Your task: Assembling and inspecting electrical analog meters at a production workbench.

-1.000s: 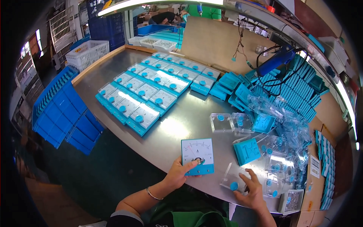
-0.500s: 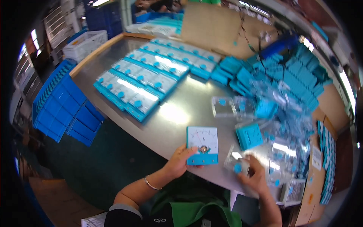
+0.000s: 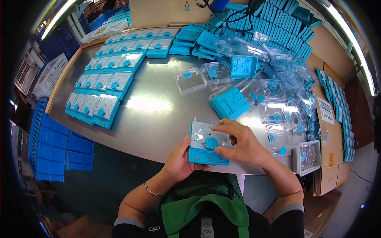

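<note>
My left hand (image 3: 177, 158) grips a teal-based ammeter (image 3: 207, 156) by its left side, with the thumb along the edge and the fingers under it. Its white dial faces up, over the table's front edge. Lying on the dial is a clear plastic cover (image 3: 201, 133) with a round teal knob. My right hand (image 3: 247, 146) pinches this cover at its right side, thumb low and fingers at the upper edge. Whether the cover is fully seated, I cannot make out. Beyond the meter sits a loose teal housing (image 3: 230, 103).
Rows of covered meters (image 3: 104, 107) occupy the table's left side. Loose clear covers (image 3: 190, 82) and a larger heap (image 3: 278, 107) lie right of the middle, below stacked teal housings (image 3: 270, 18). A white tray (image 3: 297, 158) of small parts stands right; blue crates (image 3: 47, 146) stand left.
My right hand has brought a clear cover from the table at the right onto the meter's dial. My left hand still holds the meter. The view has shifted.
</note>
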`<state>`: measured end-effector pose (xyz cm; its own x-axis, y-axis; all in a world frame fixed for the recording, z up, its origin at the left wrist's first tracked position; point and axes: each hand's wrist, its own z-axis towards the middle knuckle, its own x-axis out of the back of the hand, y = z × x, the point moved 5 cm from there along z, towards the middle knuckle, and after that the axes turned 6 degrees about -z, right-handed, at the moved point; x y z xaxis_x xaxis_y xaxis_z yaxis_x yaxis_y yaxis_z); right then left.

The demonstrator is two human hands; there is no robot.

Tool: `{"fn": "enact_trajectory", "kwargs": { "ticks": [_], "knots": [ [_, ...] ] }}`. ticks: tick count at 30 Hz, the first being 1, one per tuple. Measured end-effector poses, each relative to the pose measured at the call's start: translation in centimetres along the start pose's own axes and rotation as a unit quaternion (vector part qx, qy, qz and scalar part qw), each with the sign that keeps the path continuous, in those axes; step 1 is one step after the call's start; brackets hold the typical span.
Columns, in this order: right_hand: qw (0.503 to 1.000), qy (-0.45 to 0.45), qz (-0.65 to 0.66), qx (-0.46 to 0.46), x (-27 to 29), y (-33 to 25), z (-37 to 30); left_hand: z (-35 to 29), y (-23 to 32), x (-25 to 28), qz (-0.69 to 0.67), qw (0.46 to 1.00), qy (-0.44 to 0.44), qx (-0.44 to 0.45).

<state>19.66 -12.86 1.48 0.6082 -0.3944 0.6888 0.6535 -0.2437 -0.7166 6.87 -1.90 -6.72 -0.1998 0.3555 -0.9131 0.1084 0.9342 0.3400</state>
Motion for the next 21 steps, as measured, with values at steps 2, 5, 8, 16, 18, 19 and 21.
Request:
{"fn": "enact_trajectory", "kwargs": {
  "ticks": [2,5,8,16,18,19,21],
  "knots": [
    [1.0,-0.015,0.007,-0.015,-0.1,0.2,-0.2,0.0,-0.2,0.0,-0.006,1.0,-0.005,0.007],
    [1.0,-0.014,0.011,-0.018,-0.1,0.3,-0.2,0.0,-0.3,-0.1,-0.006,1.0,-0.011,0.013],
    [1.0,-0.003,0.013,-0.013,0.1,0.2,-0.1,-0.1,-0.2,-0.3,0.001,1.0,-0.007,0.012],
    [0.997,-0.055,0.035,-0.037,-0.9,0.1,0.3,-0.5,0.0,0.5,-0.001,1.0,0.005,0.011],
    [0.997,-0.058,0.032,-0.039,-1.0,-0.1,0.1,-0.7,0.0,0.5,-0.008,1.0,-0.008,0.005],
    [0.998,-0.061,0.009,-0.02,-0.8,-0.7,0.1,-0.7,-0.1,0.4,-0.009,1.0,-0.009,0.003],
    [0.998,-0.065,-0.015,-0.001,-1.1,-1.0,-0.1,-1.0,-0.2,0.3,0.007,1.0,0.001,-0.008]
  ]
}}
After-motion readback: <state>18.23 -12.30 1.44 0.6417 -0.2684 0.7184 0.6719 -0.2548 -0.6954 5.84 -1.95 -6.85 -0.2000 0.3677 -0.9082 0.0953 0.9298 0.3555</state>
